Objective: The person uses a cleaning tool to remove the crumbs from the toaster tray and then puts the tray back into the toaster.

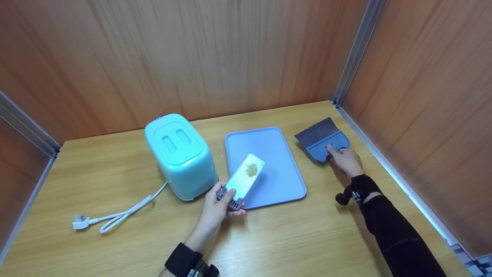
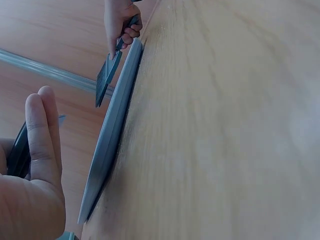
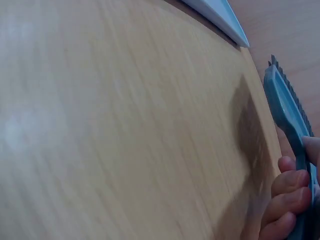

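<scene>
My left hand [image 1: 216,207] grips the grey slotted end of a toaster's crumb tray [image 1: 239,182], thumb on top. A small heap of yellowish crumbs [image 1: 251,170] lies near its far end, and the piece overlaps a blue tray [image 1: 280,165] in the head view. Over to the right, my right hand [image 1: 347,161] holds a wide blue brush [image 1: 324,140] by its handle, dark bristles pointing away to the upper left. In the right wrist view the fingers wrap round the handle of the brush [image 3: 287,105], above its shadow on the table.
A turquoise toaster [image 1: 184,154] with its lid on stands left of the blue tray. Its white cord [image 1: 127,213] lies looped on the table [image 1: 127,254], ending in a plug [image 1: 80,222]. Wooden panels [image 1: 215,57] with metal edging enclose the back and sides.
</scene>
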A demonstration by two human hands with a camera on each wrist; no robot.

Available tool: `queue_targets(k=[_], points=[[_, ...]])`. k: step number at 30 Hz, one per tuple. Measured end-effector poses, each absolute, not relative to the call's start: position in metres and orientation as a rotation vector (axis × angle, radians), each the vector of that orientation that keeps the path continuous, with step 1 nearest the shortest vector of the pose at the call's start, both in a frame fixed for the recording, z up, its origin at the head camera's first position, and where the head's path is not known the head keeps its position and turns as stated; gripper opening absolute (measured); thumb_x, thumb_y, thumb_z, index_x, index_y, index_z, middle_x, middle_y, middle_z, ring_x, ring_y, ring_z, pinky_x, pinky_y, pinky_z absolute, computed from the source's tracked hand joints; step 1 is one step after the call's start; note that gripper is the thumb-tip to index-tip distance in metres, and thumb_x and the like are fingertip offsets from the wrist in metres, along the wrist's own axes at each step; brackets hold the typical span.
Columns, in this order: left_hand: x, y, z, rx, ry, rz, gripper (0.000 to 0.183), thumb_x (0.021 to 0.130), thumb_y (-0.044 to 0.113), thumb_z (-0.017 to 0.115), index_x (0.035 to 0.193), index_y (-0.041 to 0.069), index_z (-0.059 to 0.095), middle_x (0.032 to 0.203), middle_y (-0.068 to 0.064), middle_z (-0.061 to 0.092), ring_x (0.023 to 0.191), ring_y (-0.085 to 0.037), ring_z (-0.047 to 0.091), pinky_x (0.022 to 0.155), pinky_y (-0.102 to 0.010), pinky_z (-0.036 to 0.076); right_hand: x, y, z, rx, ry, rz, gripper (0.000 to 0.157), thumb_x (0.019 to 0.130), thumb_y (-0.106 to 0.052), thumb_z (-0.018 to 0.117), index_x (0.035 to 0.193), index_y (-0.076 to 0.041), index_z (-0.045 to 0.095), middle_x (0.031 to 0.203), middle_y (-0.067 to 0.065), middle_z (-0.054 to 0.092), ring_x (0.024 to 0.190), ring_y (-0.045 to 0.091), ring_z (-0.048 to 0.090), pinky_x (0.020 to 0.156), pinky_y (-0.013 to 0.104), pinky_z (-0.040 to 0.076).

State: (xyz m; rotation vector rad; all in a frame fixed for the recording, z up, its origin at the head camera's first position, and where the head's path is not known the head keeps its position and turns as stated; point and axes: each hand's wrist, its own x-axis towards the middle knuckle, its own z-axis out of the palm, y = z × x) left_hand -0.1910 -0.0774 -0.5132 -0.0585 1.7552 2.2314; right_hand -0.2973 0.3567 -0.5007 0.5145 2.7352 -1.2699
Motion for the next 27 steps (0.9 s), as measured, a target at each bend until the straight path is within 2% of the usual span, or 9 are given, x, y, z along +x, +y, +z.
queue_targets(k=[5, 8, 13, 16, 19, 27], points=[[-0.194, -0.079, -0.511, -0.076, 1.757, 2.214, 0.020, 0.112, 0.014, 0.056, 0.126, 0.001, 0.049, 0.100, -0.023, 0.071, 0.079, -0.028, 0.079, 0.072, -0.038, 0.069, -0.289, 0.346, -0.495, 0.324, 2.950, -1.108, 0.064, 0.106, -0.066, 0.052, 0.076, -0.011, 0.041, 0.072, -0.002, 0.035, 0.068, 0.018, 0.037, 0.064, 0.031, 0.033], [-0.197, -0.080, -0.509, -0.089, 1.762, 2.207, 0.021, 0.112, 0.013, 0.056, 0.126, 0.000, 0.050, 0.100, -0.024, 0.071, 0.079, -0.028, 0.079, 0.072, -0.037, 0.069, -0.282, 0.332, -0.488, 0.256, 2.993, -1.108, 0.065, 0.105, -0.068, 0.053, 0.077, -0.011, 0.039, 0.074, -0.001, 0.032, 0.069, 0.018, 0.035, 0.065, 0.031, 0.031], [-0.200, -0.081, -0.506, -0.123, 1.780, 2.192, 0.022, 0.111, 0.012, 0.057, 0.128, -0.002, 0.052, 0.104, -0.026, 0.071, 0.081, -0.030, 0.079, 0.071, -0.036, 0.069, -0.268, 0.303, -0.472, 0.142, 3.039, -1.112, 0.064, 0.104, -0.066, 0.057, 0.075, -0.011, 0.043, 0.072, -0.001, 0.035, 0.068, 0.018, 0.038, 0.064, 0.031, 0.032], [-0.201, -0.081, -0.503, -0.143, 1.790, 2.179, 0.024, 0.111, 0.010, 0.057, 0.131, -0.003, 0.053, 0.102, -0.025, 0.070, 0.081, -0.031, 0.079, 0.071, -0.037, 0.069, -0.258, 0.284, -0.463, 0.047, 3.064, -1.111, 0.059, 0.105, -0.062, 0.060, 0.077, -0.010, 0.056, 0.072, 0.001, 0.051, 0.068, 0.017, 0.045, 0.063, 0.030, 0.035], [-0.203, -0.081, -0.500, -0.158, 1.813, 2.154, 0.025, 0.111, 0.009, 0.058, 0.132, -0.004, 0.053, 0.100, -0.025, 0.070, 0.078, -0.029, 0.079, 0.070, -0.036, 0.069, -0.249, 0.265, -0.454, -0.025, 3.041, -1.120, 0.054, 0.105, -0.060, 0.060, 0.084, -0.011, 0.066, 0.079, 0.003, 0.066, 0.071, 0.017, 0.052, 0.064, 0.029, 0.038], [-0.210, -0.081, -0.491, -0.172, 1.882, 2.076, 0.023, 0.111, 0.012, 0.059, 0.128, -0.004, 0.055, 0.100, -0.026, 0.072, 0.072, -0.025, 0.079, 0.072, -0.035, 0.068, -0.234, 0.218, -0.441, -0.166, 2.974, -1.029, 0.055, 0.104, -0.064, 0.059, 0.084, -0.013, 0.064, 0.079, 0.000, 0.061, 0.073, 0.017, 0.058, 0.065, 0.027, 0.041]])
